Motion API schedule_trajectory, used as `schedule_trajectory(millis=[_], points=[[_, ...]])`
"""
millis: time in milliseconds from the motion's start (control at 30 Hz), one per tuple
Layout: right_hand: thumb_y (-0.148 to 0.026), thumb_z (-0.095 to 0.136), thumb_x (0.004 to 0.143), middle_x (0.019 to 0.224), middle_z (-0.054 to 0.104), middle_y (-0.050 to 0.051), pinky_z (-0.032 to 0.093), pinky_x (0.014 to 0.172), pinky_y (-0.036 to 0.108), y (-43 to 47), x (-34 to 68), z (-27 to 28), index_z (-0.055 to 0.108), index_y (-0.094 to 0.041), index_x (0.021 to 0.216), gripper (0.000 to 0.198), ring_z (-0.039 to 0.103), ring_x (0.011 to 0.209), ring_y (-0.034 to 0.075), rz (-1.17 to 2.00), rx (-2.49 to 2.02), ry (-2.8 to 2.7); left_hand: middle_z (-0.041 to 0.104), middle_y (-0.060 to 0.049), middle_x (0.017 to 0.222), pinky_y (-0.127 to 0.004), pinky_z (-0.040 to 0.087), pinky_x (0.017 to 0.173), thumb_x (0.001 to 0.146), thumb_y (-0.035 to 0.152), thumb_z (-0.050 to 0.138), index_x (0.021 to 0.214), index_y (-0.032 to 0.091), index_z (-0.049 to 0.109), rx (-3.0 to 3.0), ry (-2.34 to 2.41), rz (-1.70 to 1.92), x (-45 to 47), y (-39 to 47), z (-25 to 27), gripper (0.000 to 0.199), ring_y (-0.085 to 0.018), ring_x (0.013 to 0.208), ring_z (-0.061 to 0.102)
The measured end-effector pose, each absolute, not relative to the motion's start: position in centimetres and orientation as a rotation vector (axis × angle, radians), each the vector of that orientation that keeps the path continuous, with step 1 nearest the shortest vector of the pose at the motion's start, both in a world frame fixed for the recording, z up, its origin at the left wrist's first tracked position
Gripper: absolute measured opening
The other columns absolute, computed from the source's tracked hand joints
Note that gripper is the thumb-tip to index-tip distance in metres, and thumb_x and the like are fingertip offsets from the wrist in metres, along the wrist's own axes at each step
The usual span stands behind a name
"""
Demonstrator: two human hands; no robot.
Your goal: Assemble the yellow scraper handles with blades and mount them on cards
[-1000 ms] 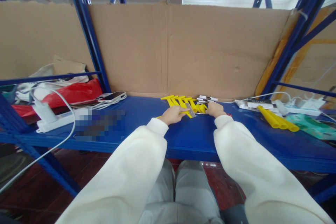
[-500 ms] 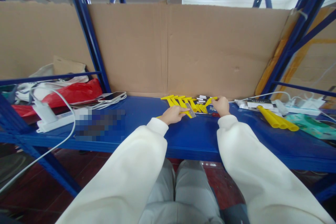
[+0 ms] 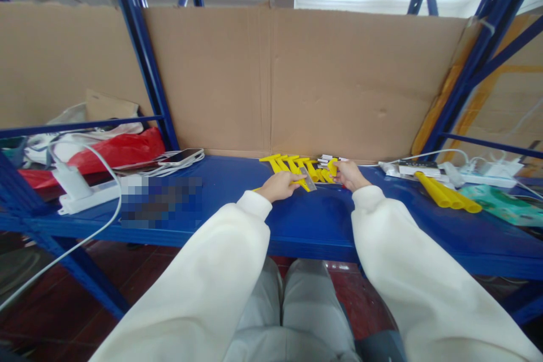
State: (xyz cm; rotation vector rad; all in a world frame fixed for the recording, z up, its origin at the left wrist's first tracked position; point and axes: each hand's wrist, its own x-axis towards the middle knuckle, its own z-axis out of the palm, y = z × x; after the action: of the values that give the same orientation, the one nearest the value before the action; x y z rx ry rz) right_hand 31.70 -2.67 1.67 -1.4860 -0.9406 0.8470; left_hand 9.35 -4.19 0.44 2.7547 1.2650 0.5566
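My left hand (image 3: 278, 185) is closed around a yellow-handled scraper (image 3: 310, 179); its grey metal blade points right, and the handle's end shows behind the hand. My right hand (image 3: 351, 174) pinches a small flat yellow piece (image 3: 332, 168), just right of the blade and apart from it. Behind my left hand lies a slanted row of yellow T-shaped pieces (image 3: 282, 164). Smaller yellow pieces (image 3: 324, 175) sit between the hands, and a pile of white-and-black items (image 3: 326, 158) lies behind them, partly hidden by my right hand.
On the blue shelf (image 3: 309, 226), several yellow tubes (image 3: 443, 192) and a green packet (image 3: 504, 203) lie right. A phone (image 3: 182, 156), a red bag (image 3: 121, 150) and a white power strip (image 3: 91, 197) lie left. Cardboard (image 3: 339, 79) stands behind.
My right hand has moved a little left and turned, bringing the small yellow piece closer to the other small pieces. My left hand holds still with the scraper.
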Motion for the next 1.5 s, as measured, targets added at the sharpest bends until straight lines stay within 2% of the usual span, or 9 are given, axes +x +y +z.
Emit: schedule_trajectory(millis=[200,433,533,700,767,933,1200,1367,1500], points=[[-0.008,0.063,0.086,0.07,0.07,0.005,0.057,0.067,0.026,-3.6,31.2,2.1,0.059,-0.016,0.084,0.009,0.064,0.059,0.012,1.118,-1.39,-1.111,0.067,-0.008,0.135,-0.034,0.048,0.107,0.096,0.025,0.055,0.141,0.026,0.061,2.761,1.271,0.58,9.4,-4.0,0.2,0.045,-0.024,0.125,0.064],[-0.012,0.059,0.091,0.068,0.071,0.006,0.056,0.065,0.023,-4.2,30.5,2.4,0.062,-0.014,0.082,0.01,0.064,0.06,0.012,1.167,-1.358,-1.156,0.066,-0.009,0.137,-0.034,0.047,0.107,0.096,0.025,0.055,0.142,0.024,0.061,2.774,1.276,0.558,9.4,-4.2,0.4,0.046,-0.025,0.127,0.063],[-0.015,0.063,0.088,0.074,0.073,0.006,0.053,0.063,0.022,-4.1,30.4,2.3,0.065,-0.015,0.084,0.005,0.064,0.067,0.012,1.102,-1.378,-1.208,0.067,-0.009,0.136,-0.033,0.048,0.105,0.096,0.026,0.057,0.146,0.026,0.056,2.768,1.305,0.566,9.4,-4.2,0.4,0.05,-0.025,0.124,0.064],[-0.024,0.076,0.075,0.074,0.072,0.003,0.047,0.061,0.021,-4.2,29.7,1.8,0.068,-0.015,0.072,0.012,0.061,0.067,0.012,0.918,-1.428,-1.361,0.068,-0.013,0.134,-0.033,0.049,0.102,0.095,0.03,0.059,0.161,0.021,0.029,2.724,1.417,0.532,9.5,-4.2,0.2,0.072,-0.026,0.124,0.064],[-0.026,0.077,0.072,0.071,0.071,0.002,0.047,0.063,0.023,-4.4,29.2,1.6,0.069,-0.015,0.068,0.014,0.06,0.067,0.013,0.866,-1.42,-1.433,0.066,-0.014,0.135,-0.032,0.048,0.103,0.095,0.031,0.059,0.162,0.019,0.023,2.704,1.425,0.521,9.6,-4.1,0.2,0.077,-0.026,0.126,0.063],[-0.025,0.072,0.071,0.067,0.069,0.0,0.048,0.071,0.026,-4.7,27.9,1.3,0.07,-0.016,0.063,0.012,0.06,0.068,0.014,0.768,-1.386,-1.535,0.064,-0.016,0.139,-0.032,0.047,0.105,0.095,0.03,0.06,0.162,0.017,0.02,2.69,1.402,0.521,9.6,-4.0,0.2,0.08,-0.025,0.129,0.061],[-0.018,0.068,0.07,0.059,0.064,-0.002,0.045,0.07,0.026,-4.9,27.3,1.3,0.067,-0.016,0.059,0.012,0.057,0.063,0.013,0.712,-1.44,-1.512,0.063,-0.017,0.139,-0.032,0.047,0.104,0.096,0.03,0.058,0.162,0.015,0.018,2.675,1.404,0.495,9.7,-4.3,0.6,0.08,-0.026,0.13,0.06],[-0.018,0.066,0.071,0.061,0.063,-0.002,0.046,0.071,0.027,-4.6,27.4,1.0,0.066,-0.016,0.06,0.011,0.058,0.065,0.014,0.705,-1.435,-1.541,0.063,-0.017,0.14,-0.033,0.047,0.105,0.095,0.029,0.06,0.162,0.016,0.019,2.677,1.384,0.522,9.6,-4.3,0.5,0.08,-0.026,0.13,0.06],[-0.019,0.07,0.066,0.064,0.059,-0.004,0.047,0.071,0.028,-3.9,27.6,0.2,0.059,-0.019,0.064,0.011,0.055,0.065,0.014,0.63,-1.425,-1.537,0.066,-0.016,0.136,-0.033,0.048,0.103,0.095,0.028,0.06,0.163,0.018,0.015,2.686,1.38,0.552,9.6,-4.2,0.4,0.082,-0.025,0.127,0.062]])
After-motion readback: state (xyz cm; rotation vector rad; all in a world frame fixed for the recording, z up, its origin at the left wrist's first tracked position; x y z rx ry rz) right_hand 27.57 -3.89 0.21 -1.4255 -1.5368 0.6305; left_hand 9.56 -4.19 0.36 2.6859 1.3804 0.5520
